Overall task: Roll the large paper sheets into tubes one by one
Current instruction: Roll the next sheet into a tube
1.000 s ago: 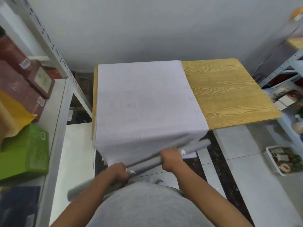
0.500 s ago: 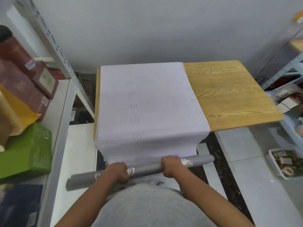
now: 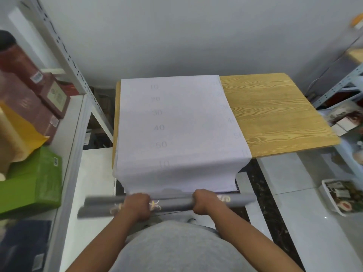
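Wooden table [image 3: 275, 114] against grey wall [image 3: 176, 36], metal shelving [image 3: 74, 118] beside.

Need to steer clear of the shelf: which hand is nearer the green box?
Left. The left hand grips the grey paper tube on the side toward the green box; the right hand grips it farther right.

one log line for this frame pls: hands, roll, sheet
left hand: grips roll | right hand: grips roll | grey paper roll: level, off table's near edge | white sheets: flat on wooden table
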